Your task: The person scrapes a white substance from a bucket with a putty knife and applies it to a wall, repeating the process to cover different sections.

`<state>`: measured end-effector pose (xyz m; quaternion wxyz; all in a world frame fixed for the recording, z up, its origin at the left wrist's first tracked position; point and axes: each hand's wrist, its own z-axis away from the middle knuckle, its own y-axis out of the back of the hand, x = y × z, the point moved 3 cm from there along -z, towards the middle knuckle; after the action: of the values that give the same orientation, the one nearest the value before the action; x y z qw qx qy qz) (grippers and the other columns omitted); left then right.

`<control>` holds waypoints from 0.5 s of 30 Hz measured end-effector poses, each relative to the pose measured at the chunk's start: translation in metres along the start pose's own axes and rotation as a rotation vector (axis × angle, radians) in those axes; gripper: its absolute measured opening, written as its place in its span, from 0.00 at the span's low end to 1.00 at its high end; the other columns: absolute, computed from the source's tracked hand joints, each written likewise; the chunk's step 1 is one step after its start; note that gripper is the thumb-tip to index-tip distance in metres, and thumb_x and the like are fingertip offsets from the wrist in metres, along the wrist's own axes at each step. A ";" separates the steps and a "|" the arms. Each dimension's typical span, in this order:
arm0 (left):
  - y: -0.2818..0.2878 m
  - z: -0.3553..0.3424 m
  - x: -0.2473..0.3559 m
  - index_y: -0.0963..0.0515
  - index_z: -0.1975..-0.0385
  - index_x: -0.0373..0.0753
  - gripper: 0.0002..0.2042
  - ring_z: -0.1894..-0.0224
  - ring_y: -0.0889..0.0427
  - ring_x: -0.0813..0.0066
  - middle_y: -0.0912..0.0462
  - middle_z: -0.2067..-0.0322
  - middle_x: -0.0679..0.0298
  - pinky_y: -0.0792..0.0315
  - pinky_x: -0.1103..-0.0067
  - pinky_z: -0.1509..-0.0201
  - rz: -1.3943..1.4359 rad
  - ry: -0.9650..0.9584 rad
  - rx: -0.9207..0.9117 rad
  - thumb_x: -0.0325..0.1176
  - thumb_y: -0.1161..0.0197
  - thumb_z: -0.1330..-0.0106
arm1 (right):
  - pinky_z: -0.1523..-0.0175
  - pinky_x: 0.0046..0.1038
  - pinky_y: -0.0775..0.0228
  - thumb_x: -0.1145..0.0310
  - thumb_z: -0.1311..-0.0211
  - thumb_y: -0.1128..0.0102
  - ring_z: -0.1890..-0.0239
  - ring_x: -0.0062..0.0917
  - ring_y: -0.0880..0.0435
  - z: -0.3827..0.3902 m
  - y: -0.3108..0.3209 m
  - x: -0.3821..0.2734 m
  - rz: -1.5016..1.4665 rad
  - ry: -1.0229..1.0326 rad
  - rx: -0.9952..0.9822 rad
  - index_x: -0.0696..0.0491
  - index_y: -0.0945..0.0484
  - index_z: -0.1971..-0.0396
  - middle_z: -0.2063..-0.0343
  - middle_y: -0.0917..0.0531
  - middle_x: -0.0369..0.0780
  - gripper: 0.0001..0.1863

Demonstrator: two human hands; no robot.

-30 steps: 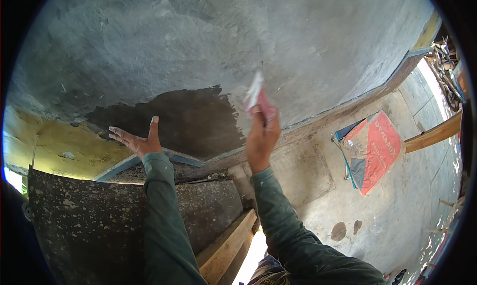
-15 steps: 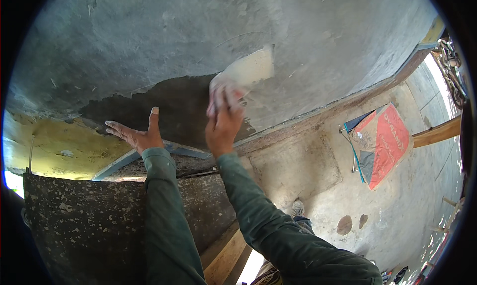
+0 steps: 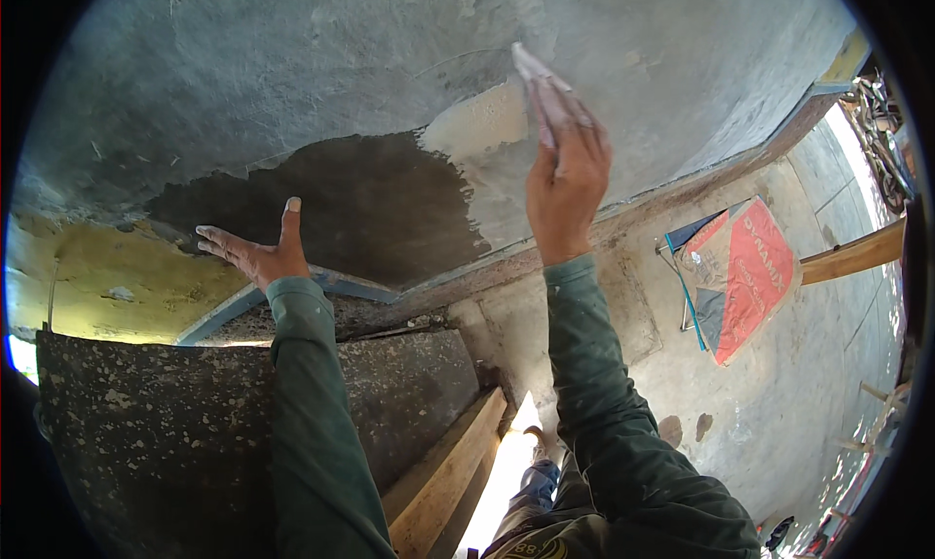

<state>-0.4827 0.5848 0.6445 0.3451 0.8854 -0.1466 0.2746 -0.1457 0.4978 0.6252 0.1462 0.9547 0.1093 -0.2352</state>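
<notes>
Gripping a pale flat scraper blade (image 3: 534, 80), the fingers (image 3: 575, 130) of the right hand (image 3: 565, 184) are curled shut around its lower end, with the blade rising out of them up and a little to the left, its long axis nearly in line with the forearm and its upper tip lying against the grey wall (image 3: 292, 62). Just left of the blade, a cream patch of fresh filler (image 3: 477, 126) sits on the wall, touching the edge of a large dark damp patch (image 3: 360, 204) that spreads leftward. The left hand (image 3: 258, 255) holds nothing: it is laid flat and open on the wall at the lower rim of that dark patch, fingers spread to the left and thumb pointing up. Both arms wear dark green sleeves (image 3: 312, 413). Below the left hand, the wall turns yellow (image 3: 107, 277) above a blue strip (image 3: 234, 311). Under the arms lies a dark speckled board (image 3: 146, 432) with a wooden plank (image 3: 448, 481) along its right edge. On the concrete floor (image 3: 779, 413) to the right lies a flat red and grey sack (image 3: 745, 272), roughly rectangular, with white lettering on its red face, and a wooden beam (image 3: 857, 255) just beyond it.
</notes>
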 end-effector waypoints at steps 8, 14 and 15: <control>-0.004 0.003 -0.001 0.66 0.27 0.41 0.66 0.25 0.68 0.48 0.69 0.27 0.46 0.52 0.55 0.25 -0.006 0.013 0.000 0.59 0.24 0.58 | 0.40 0.33 0.40 0.77 0.46 0.41 0.42 0.30 0.28 0.106 -0.046 -0.033 -0.111 -0.200 -0.171 0.45 0.25 0.41 0.42 0.24 0.32 0.29; -0.008 0.002 -0.012 0.67 0.27 0.40 0.66 0.25 0.70 0.52 0.68 0.27 0.47 0.54 0.56 0.24 -0.035 -0.016 0.005 0.65 0.27 0.58 | 0.50 0.37 0.32 0.79 0.43 0.42 0.53 0.35 0.20 0.166 -0.036 -0.022 -0.354 -0.427 -0.258 0.52 0.22 0.49 0.57 0.17 0.44 0.20; -0.004 -0.001 -0.013 0.67 0.27 0.40 0.66 0.25 0.70 0.52 0.68 0.27 0.47 0.54 0.56 0.24 -0.042 -0.016 0.007 0.65 0.27 0.58 | 0.52 0.34 0.31 0.78 0.40 0.43 0.56 0.31 0.20 0.153 -0.027 -0.010 -0.396 -0.577 -0.182 0.54 0.21 0.51 0.59 0.17 0.44 0.17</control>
<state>-0.4912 0.5894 0.6353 0.3463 0.8917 -0.1297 0.2611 -0.2262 0.4713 0.4940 0.2073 0.7924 0.2668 -0.5079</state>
